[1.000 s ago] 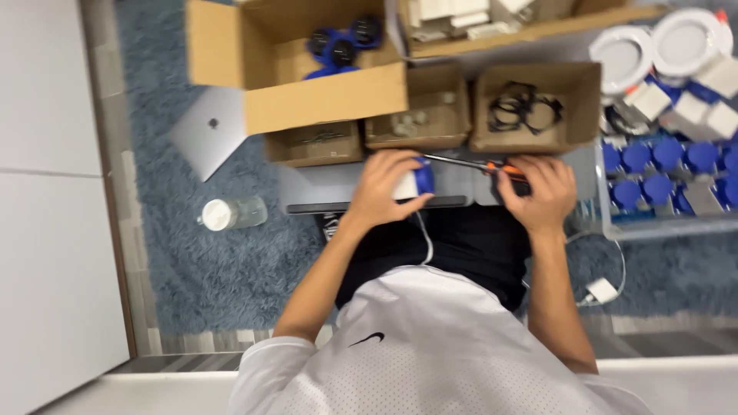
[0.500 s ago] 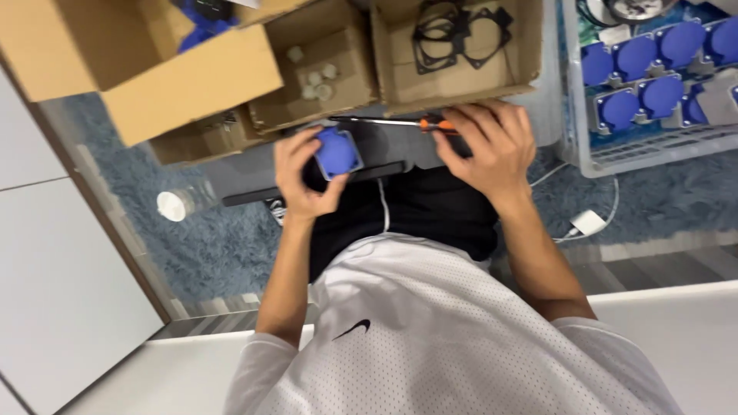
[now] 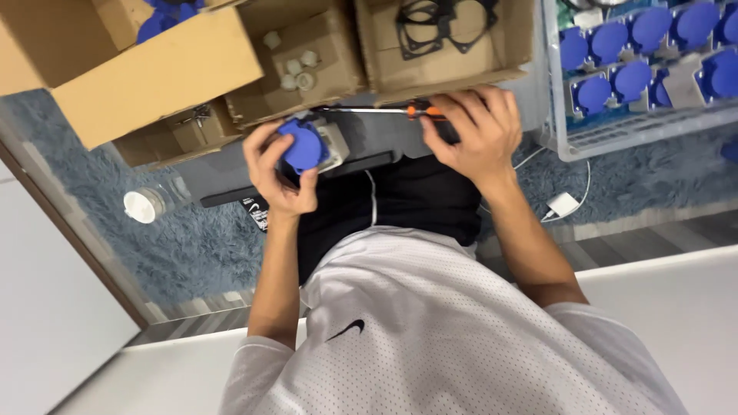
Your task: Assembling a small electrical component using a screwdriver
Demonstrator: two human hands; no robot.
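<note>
Blue socket cap gripped in the left hand, right hand clenched on the screwdriver, tip at the housing: fastening, I'd judge; steady turning comes next.

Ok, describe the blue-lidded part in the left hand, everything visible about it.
The blue-lidded part is a small socket-like unit: a round blue cap that looks like plastic, on a pale grey boxy body. The left hand grips it from below and the side, fingers curled around the cap's rim, blue face tilted toward the camera. The shaft of the screwdriver, held in the right hand, reaches its upper edge; contact cannot be told. It sits above the lap, before the cardboard boxes.
</note>
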